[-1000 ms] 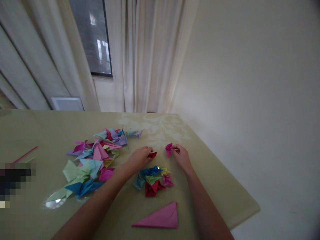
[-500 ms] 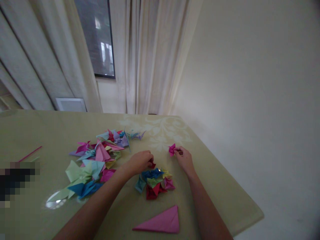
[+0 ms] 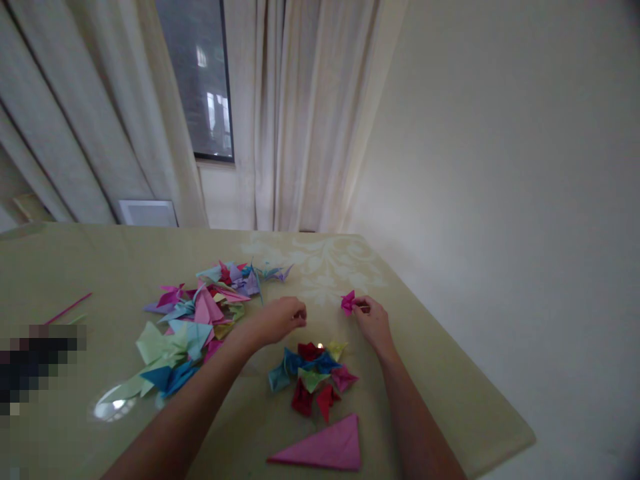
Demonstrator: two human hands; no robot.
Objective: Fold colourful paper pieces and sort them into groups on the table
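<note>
My right hand (image 3: 372, 321) pinches a small magenta folded-paper flower (image 3: 348, 303) above the table's right part. Across from it, my left hand (image 3: 283, 320) is closed, its fingers curled, with nothing visible in them. Just in front of that hand lies a small cluster of folded papers: a dark red piece (image 3: 310, 351) at the back, a blue one (image 3: 325, 363), a green one (image 3: 313, 380), a pink one (image 3: 345, 378) and a yellow one (image 3: 337, 349). Nearer to me rests a flat pink folded-paper triangle (image 3: 325, 448).
A larger heap of colourful origami, with a pale green piece (image 3: 163, 347), spreads left of my left forearm. A thin magenta stick (image 3: 69, 308) lies at far left, beside a pixelated dark patch. The table (image 3: 450, 393) borders a wall on the right; curtains (image 3: 320, 120) hang behind.
My left hand has let go of the dark red paper, which now lies at the back of the small cluster. The cluster's pieces have spread slightly. My right hand still holds the magenta flower.
</note>
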